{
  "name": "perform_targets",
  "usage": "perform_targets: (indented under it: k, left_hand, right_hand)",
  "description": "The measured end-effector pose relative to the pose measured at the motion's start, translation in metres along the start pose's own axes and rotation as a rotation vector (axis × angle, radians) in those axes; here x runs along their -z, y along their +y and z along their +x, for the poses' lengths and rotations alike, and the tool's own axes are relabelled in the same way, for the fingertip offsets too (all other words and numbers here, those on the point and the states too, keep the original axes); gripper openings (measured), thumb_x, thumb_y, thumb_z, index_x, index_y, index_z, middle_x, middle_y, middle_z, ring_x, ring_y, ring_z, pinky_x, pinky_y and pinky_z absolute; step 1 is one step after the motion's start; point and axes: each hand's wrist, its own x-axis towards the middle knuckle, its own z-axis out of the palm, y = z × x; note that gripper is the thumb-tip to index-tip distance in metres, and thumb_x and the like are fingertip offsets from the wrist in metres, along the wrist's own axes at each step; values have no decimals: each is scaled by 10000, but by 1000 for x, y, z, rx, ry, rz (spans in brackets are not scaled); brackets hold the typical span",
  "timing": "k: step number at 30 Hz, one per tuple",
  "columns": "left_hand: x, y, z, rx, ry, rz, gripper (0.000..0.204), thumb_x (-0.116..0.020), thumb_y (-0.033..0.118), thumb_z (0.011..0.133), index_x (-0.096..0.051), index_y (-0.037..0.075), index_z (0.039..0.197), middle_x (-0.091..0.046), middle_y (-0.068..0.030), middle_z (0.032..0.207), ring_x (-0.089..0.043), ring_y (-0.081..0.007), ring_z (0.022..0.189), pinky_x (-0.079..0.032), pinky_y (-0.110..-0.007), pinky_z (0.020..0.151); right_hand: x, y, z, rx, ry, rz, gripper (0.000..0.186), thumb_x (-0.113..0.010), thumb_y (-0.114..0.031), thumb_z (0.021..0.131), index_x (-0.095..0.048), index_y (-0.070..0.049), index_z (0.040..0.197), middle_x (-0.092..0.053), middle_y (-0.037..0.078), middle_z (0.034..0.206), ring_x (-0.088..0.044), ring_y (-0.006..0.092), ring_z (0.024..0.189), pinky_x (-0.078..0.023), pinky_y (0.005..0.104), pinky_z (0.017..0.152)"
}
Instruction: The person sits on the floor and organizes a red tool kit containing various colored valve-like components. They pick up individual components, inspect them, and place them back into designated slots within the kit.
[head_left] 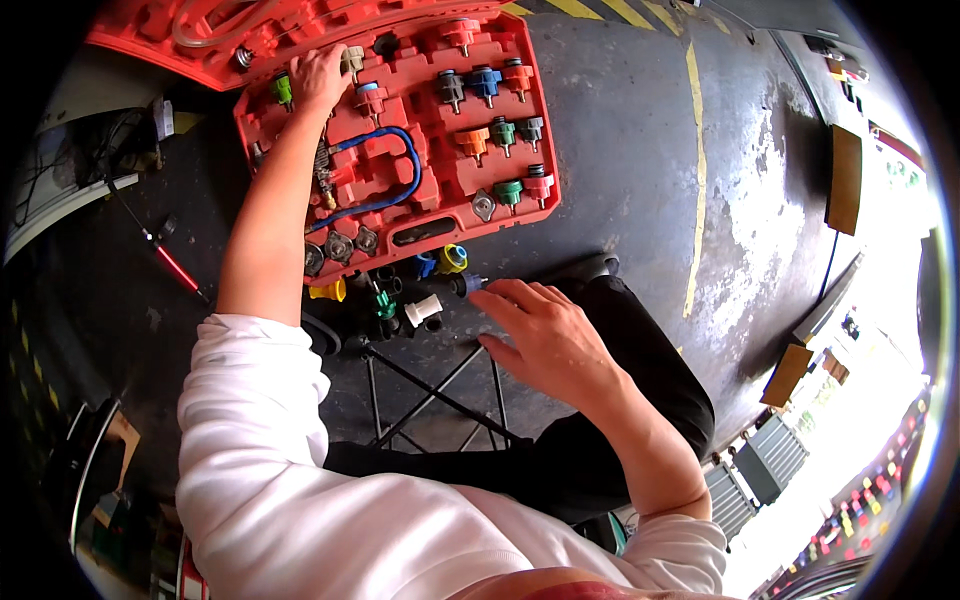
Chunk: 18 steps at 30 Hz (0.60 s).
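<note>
A red moulded tool case point(440, 222) lies open in front of me, with coloured cap-shaped adapters and a blue hose point(416, 165) set in its recesses. My left hand point(318, 80) reaches to the case's far left part, its fingers closed at a tan cap adapter point(352, 60). A lime-green adapter point(282, 91) sits left of that hand, and a pink-red adapter point(370, 102) is just nearer to me. Over my lap, my right hand point(545, 335) holds nothing, thumb and fingers apart. Its fingertips are beside a dark blue-grey adapter point(467, 286).
Between the case and my legs lie loose parts: a white fitting point(422, 310), a green fitting point(384, 304), and yellow and blue pieces. Below them stands a black folding frame point(430, 392). A red-handled tool point(178, 270) lies at the left. Yellow lines point(697, 170) mark the dark floor.
</note>
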Motion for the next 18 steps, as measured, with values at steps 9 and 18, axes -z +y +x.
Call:
perform_targets:
  k: [9, 18]
  left_hand:
    - [-5, 10, 13, 94, -50, 8, 691, -849, 371, 756, -606, 279, 1396, -627, -25, 1407, -550, -277, 1313, -379, -596, 1114]
    - [-53, 36, 45, -10, 290, -145, 370, -798, 313, 834, -725, 237, 1189, -598, -27, 1258, -580, -308, 1209, -480, -530, 996]
  right_hand:
    - [2, -1, 8, 39, 21, 11, 456, -780, -179, 848, -654, -55, 1268, -675, 117, 1197, -677, 291, 1054, -546, 417, 972]
    - [10, 0, 9, 50, 40, 77, 416, -776, -163, 832, -655, -57, 1215, -669, 102, 1100, -680, 286, 998, -550, 411, 941]
